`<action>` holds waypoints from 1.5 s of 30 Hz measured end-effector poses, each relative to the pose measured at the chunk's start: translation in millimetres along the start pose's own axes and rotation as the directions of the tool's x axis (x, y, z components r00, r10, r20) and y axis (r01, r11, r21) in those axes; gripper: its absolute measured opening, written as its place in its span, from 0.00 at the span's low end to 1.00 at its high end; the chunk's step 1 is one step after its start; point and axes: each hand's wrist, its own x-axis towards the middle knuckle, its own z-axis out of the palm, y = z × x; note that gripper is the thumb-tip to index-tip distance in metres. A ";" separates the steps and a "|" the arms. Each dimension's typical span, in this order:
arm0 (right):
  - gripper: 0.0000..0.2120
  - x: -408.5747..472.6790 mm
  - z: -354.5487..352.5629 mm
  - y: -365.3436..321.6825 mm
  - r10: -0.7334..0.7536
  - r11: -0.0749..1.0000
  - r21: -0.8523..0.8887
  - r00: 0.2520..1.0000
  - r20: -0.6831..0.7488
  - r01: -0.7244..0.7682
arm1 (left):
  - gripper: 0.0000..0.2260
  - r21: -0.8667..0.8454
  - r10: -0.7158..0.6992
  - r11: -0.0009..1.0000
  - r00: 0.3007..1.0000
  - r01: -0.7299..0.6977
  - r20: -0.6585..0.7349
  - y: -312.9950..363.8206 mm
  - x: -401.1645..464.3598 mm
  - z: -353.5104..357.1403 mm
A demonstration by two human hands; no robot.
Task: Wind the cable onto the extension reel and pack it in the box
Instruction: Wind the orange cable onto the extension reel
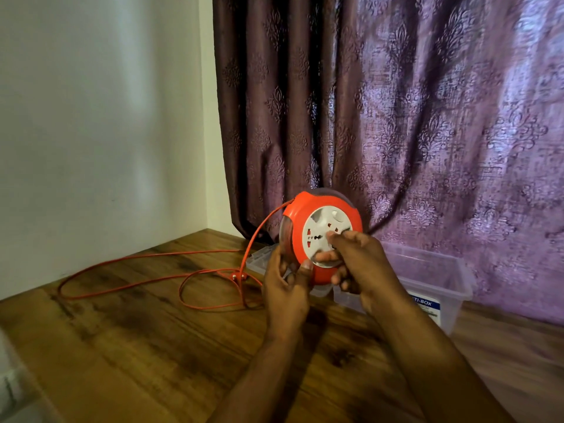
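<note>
Both hands are closed around the extension reel, held upright above the wooden floor: the left hand grips its lower rim, the right hand pinches the white socket face. Most of the cable lies looped on the floor, so winding seems barely begun. Steady turning is called for next. The box waits behind.

An orange reel with white face, orange cable, purple damask-patterned curtain and brown wood-grain floor are seen.
</note>
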 end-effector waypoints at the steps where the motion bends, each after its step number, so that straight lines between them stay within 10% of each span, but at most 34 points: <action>1: 0.17 -0.8 0.9 -1.1 -0.034 0.998 -0.061 0.999 -0.022 0.033 | 0.20 -0.001 0.001 1.000 1.000 -0.001 -0.003 -0.1 0.3 -0.4; 6: 0.22 -5.2 -2.4 -2.5 -0.431 0.651 -0.695 0.902 -0.006 0.306 | 0.19 -0.029 -0.003 1.000 1.000 0.002 -0.017 1.0 2.2 -2.0; 13: 0.30 -8.3 2.0 2.9 -0.454 0.256 -0.902 0.867 0.204 0.347 | 0.18 0.018 0.021 1.000 1.000 -0.021 0.014 3.3 0.4 -1.5; 22: 0.30 -2.6 -3.2 9.6 -0.509 0.313 -0.900 0.853 0.110 0.303 | 0.16 0.055 0.013 0.998 0.999 -0.015 0.042 -0.2 -1.6 -0.3; 37: 0.29 5.8 -8.2 8.5 -0.144 0.937 -0.344 0.965 -0.221 0.061 | 0.21 0.087 0.061 0.994 0.995 -0.068 0.077 -6.3 -4.0 -0.2; 41: 0.26 10.6 -8.5 11.5 -0.094 0.967 -0.249 0.980 -0.174 0.049 | 0.20 0.092 0.073 0.993 0.994 -0.080 0.076 -8.8 -2.9 -0.6; 45: 0.20 5.2 -5.2 9.6 -0.225 0.847 -0.520 0.959 -0.170 0.107 | 0.18 0.091 0.072 0.993 0.996 -0.077 0.054 -11.0 1.0 -1.9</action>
